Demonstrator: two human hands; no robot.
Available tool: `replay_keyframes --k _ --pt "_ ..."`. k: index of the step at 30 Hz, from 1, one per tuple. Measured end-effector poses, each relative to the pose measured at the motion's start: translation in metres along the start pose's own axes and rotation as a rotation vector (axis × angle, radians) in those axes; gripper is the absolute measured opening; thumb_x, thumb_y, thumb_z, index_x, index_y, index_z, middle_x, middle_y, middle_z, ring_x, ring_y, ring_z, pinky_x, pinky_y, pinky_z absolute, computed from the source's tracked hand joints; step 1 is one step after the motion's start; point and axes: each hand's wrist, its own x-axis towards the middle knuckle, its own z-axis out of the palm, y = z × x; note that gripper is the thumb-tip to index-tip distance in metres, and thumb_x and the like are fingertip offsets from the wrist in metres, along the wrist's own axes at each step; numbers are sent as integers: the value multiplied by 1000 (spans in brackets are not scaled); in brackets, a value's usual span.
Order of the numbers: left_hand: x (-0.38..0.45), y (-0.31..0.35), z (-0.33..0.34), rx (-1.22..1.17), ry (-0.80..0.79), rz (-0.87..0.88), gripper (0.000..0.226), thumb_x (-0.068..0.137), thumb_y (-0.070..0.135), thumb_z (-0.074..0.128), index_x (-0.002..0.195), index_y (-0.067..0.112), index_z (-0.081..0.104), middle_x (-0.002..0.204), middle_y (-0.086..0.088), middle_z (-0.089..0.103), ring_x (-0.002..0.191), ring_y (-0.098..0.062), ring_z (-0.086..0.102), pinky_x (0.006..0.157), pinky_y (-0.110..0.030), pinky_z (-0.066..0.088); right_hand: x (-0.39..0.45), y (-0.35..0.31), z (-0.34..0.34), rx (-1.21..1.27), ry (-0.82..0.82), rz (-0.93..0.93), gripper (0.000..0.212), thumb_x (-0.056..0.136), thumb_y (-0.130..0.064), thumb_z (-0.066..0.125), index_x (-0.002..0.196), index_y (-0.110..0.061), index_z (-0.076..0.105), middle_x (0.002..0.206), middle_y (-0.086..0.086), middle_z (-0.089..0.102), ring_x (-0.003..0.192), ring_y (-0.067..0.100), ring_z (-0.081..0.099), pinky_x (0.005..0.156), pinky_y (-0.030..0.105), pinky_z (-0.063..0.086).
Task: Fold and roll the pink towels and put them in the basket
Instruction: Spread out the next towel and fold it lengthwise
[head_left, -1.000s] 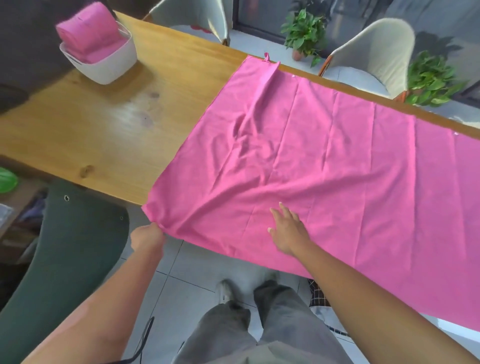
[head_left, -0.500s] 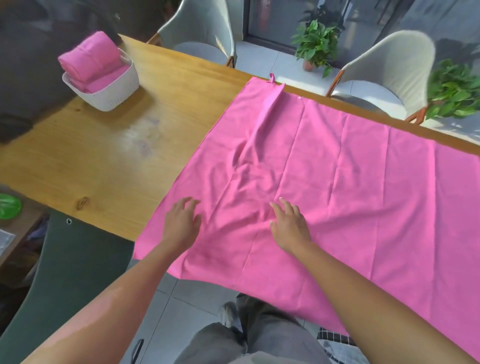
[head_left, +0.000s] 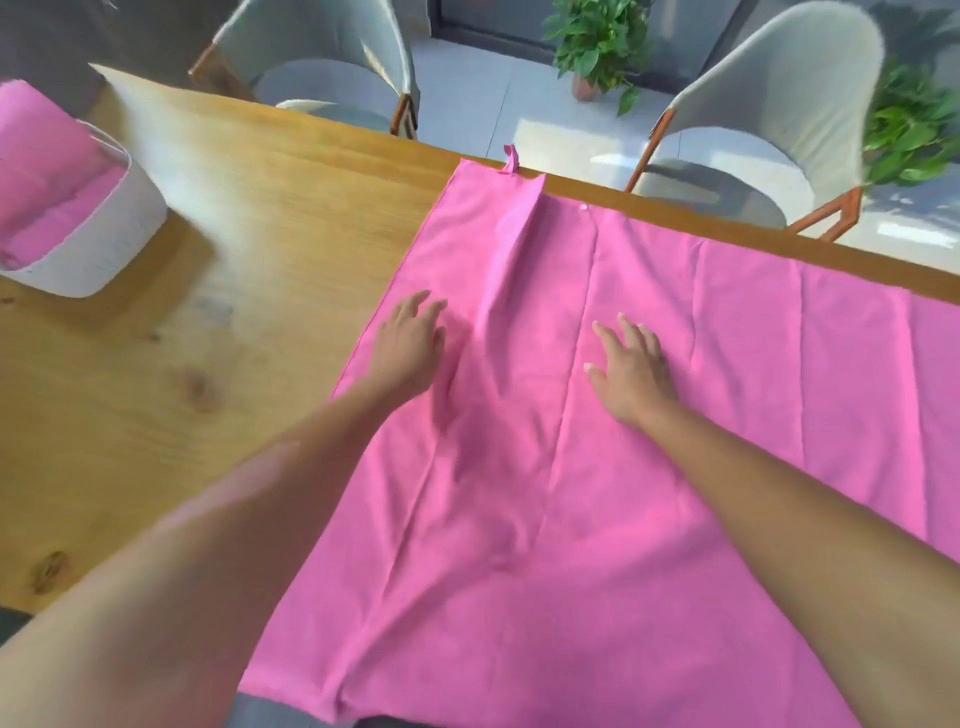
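A large pink towel (head_left: 675, 467) lies spread flat over the right half of the wooden table (head_left: 234, 338), its near edge hanging off the front. A raised crease runs down from its far edge near a small hanging loop (head_left: 510, 158). My left hand (head_left: 410, 345) rests flat on the towel close to its left edge, fingers straight. My right hand (head_left: 631, 364) lies flat on the towel to the right of the crease, fingers spread. A white basket (head_left: 98, 244) at the far left holds rolled pink towels (head_left: 36, 171).
Two grey chairs (head_left: 332, 78) (head_left: 769, 130) stand behind the table's far edge. Potted green plants (head_left: 597, 47) (head_left: 914, 130) sit on the tiled floor beyond. The table's left part between the basket and the towel shows bare wood.
My left hand let go of the towel's near left corner and moved up onto the cloth. Both hands slid away from me across the towel, flattening it.
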Motion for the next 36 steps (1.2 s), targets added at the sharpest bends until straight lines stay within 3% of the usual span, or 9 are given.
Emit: replay_keyframes --k 5,8,11,14,17,21,31,34,36 --pt "107 -5 2 48 -1 92 42 96 15 52 137 21 59 148 -10 47 133 -34 45 108 -48 41 52 -1 -10 -5 -6 64 61 100 -39 51 156 -30 28 164 10 17 148 34 19 121 46 21" --pt "167 0 2 105 41 100 40 95 24 54 134 26 59 141 -8 50 129 -32 43 104 -47 37 81 -8 -14 -36 4 76 61 98 -46 51 154 -35 30 161 6 21 143 34 25 117 50 28" --pt "216 13 -1 32 143 -111 45 95 30 58 136 14 49 134 -14 49 122 -36 46 97 -45 40 105 -11 -16 -7 3 133 67 96 -54 51 155 -41 23 165 4 10 148 35 15 118 55 25" --pt "248 16 -6 -34 128 -326 50 93 39 64 128 8 48 133 -16 52 124 -36 48 102 -41 38 121 -13 -16 17 -30 195 72 95 -63 46 156 -46 13 168 -2 -4 153 34 -3 118 63 16" --pt "263 9 -7 4 84 -332 44 98 38 58 128 7 56 135 -16 55 128 -36 47 103 -44 39 131 -16 -13 -8 -52 198 72 96 -67 38 156 -49 4 168 -5 -10 153 32 -11 117 67 10" --pt "275 -18 -17 34 161 -382 42 100 38 56 129 8 58 136 -16 54 129 -36 48 103 -45 40 143 -16 -16 -41 -62 195 72 96 -70 31 155 -49 -3 167 -5 -14 153 33 -13 117 68 8" --pt "301 -70 -46 95 218 -359 42 100 41 56 124 6 60 132 -19 57 125 -41 50 102 -49 39 190 -37 -20 -35 -33 173 71 95 -71 31 154 -51 -1 167 -6 -14 153 33 -12 116 70 5" --pt "295 -69 -51 108 249 -369 42 97 38 60 125 8 52 134 -19 53 126 -40 47 103 -49 37 186 -34 -21 -16 -29 152 72 95 -70 33 156 -49 0 167 -7 -12 154 29 -12 117 65 4" --pt "285 -61 -50 160 305 -306 40 95 35 60 124 10 50 133 -19 50 125 -39 45 103 -50 34 176 -25 -25 26 55 113 70 97 -65 36 158 -44 9 168 -5 -1 154 25 -3 121 57 11"
